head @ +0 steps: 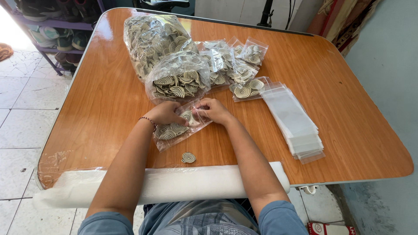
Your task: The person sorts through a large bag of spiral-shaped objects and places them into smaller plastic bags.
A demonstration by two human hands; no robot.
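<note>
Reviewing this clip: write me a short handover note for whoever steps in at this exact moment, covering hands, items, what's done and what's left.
Left hand: fingers on a small clear bag, at a spiral piece near its mouth.
Right hand: pinching the same bag's open end.
The bag lies flat on the wooden table and already holds several spiral pieces.
One loose spiral piece lies on the table nearer the body.
Done: a cluster of filled small bags sits beyond the hands.
Left: two bulk bags of spiral pieces are still full, and a stack of empty clear bags waits on the right.
</note>
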